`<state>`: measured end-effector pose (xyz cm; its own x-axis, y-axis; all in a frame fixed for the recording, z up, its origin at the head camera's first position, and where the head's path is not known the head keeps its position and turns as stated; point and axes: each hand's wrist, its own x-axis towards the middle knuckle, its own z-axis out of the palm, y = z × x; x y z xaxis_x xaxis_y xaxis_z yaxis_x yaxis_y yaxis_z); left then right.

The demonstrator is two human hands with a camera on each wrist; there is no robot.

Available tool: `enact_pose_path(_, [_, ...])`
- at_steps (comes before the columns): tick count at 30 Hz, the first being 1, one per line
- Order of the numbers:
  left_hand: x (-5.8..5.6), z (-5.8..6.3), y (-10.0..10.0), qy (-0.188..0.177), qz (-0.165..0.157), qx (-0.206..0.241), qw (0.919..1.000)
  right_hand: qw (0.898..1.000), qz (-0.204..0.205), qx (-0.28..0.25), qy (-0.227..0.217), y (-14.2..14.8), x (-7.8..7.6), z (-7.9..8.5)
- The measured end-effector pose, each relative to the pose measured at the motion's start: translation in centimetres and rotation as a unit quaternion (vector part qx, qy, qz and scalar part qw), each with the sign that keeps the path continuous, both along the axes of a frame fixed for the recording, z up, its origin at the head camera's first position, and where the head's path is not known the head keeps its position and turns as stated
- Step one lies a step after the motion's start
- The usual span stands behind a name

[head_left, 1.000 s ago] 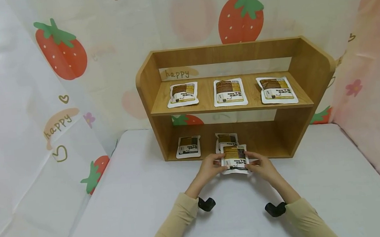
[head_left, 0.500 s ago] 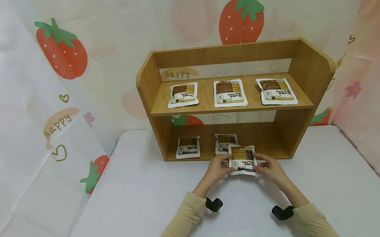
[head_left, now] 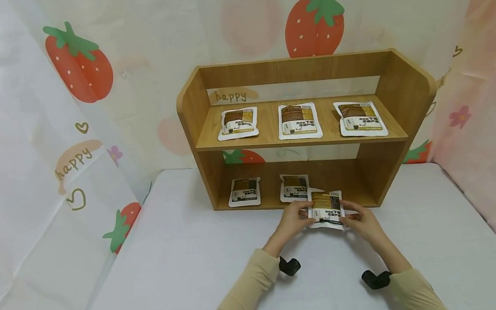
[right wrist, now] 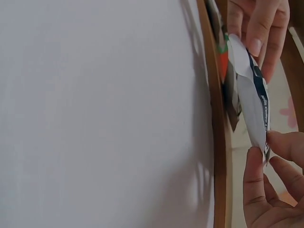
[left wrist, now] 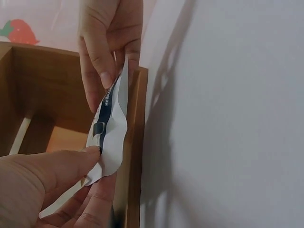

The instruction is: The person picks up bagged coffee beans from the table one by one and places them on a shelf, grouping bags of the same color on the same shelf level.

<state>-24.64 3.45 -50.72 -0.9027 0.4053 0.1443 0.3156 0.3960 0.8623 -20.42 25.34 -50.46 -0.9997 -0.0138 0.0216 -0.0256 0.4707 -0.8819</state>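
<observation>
A white pouch [head_left: 326,210] with a brown and yellow printed front is held between both hands, just before the lower shelf's front edge. My left hand [head_left: 294,222] pinches its left side, thumb in front and fingers behind. On the opposite side, my right hand [head_left: 365,223] pinches the right edge in the same way. In the left wrist view the pouch [left wrist: 112,128] is seen from its bottom edge, with a dark printed strip. Behind its upper left corner, a similar pouch [head_left: 294,187] lies on the lower shelf.
The two-tier wooden shelf [head_left: 302,143] stands at the back of the white table [head_left: 173,259]. Three like pouches lie on its upper tier, including a middle pouch [head_left: 299,121]. Another pouch [head_left: 244,191] rests at the lower left. The side panel [head_left: 400,131] bounds the right.
Both hands have moved to the right along the shelf's front, carrying the pouch with them. More of the middle lower pouch shows now. The other pouches have stayed in place.
</observation>
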Motion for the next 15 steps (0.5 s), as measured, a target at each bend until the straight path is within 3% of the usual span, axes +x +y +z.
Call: enact_pose_path(15, [-0.1, -0.8, 3.1, -0.012, -0.009, 0.004, 0.9999, 0.999, -0.018, -0.006, 0.027, 2.7, 0.3, -0.6])
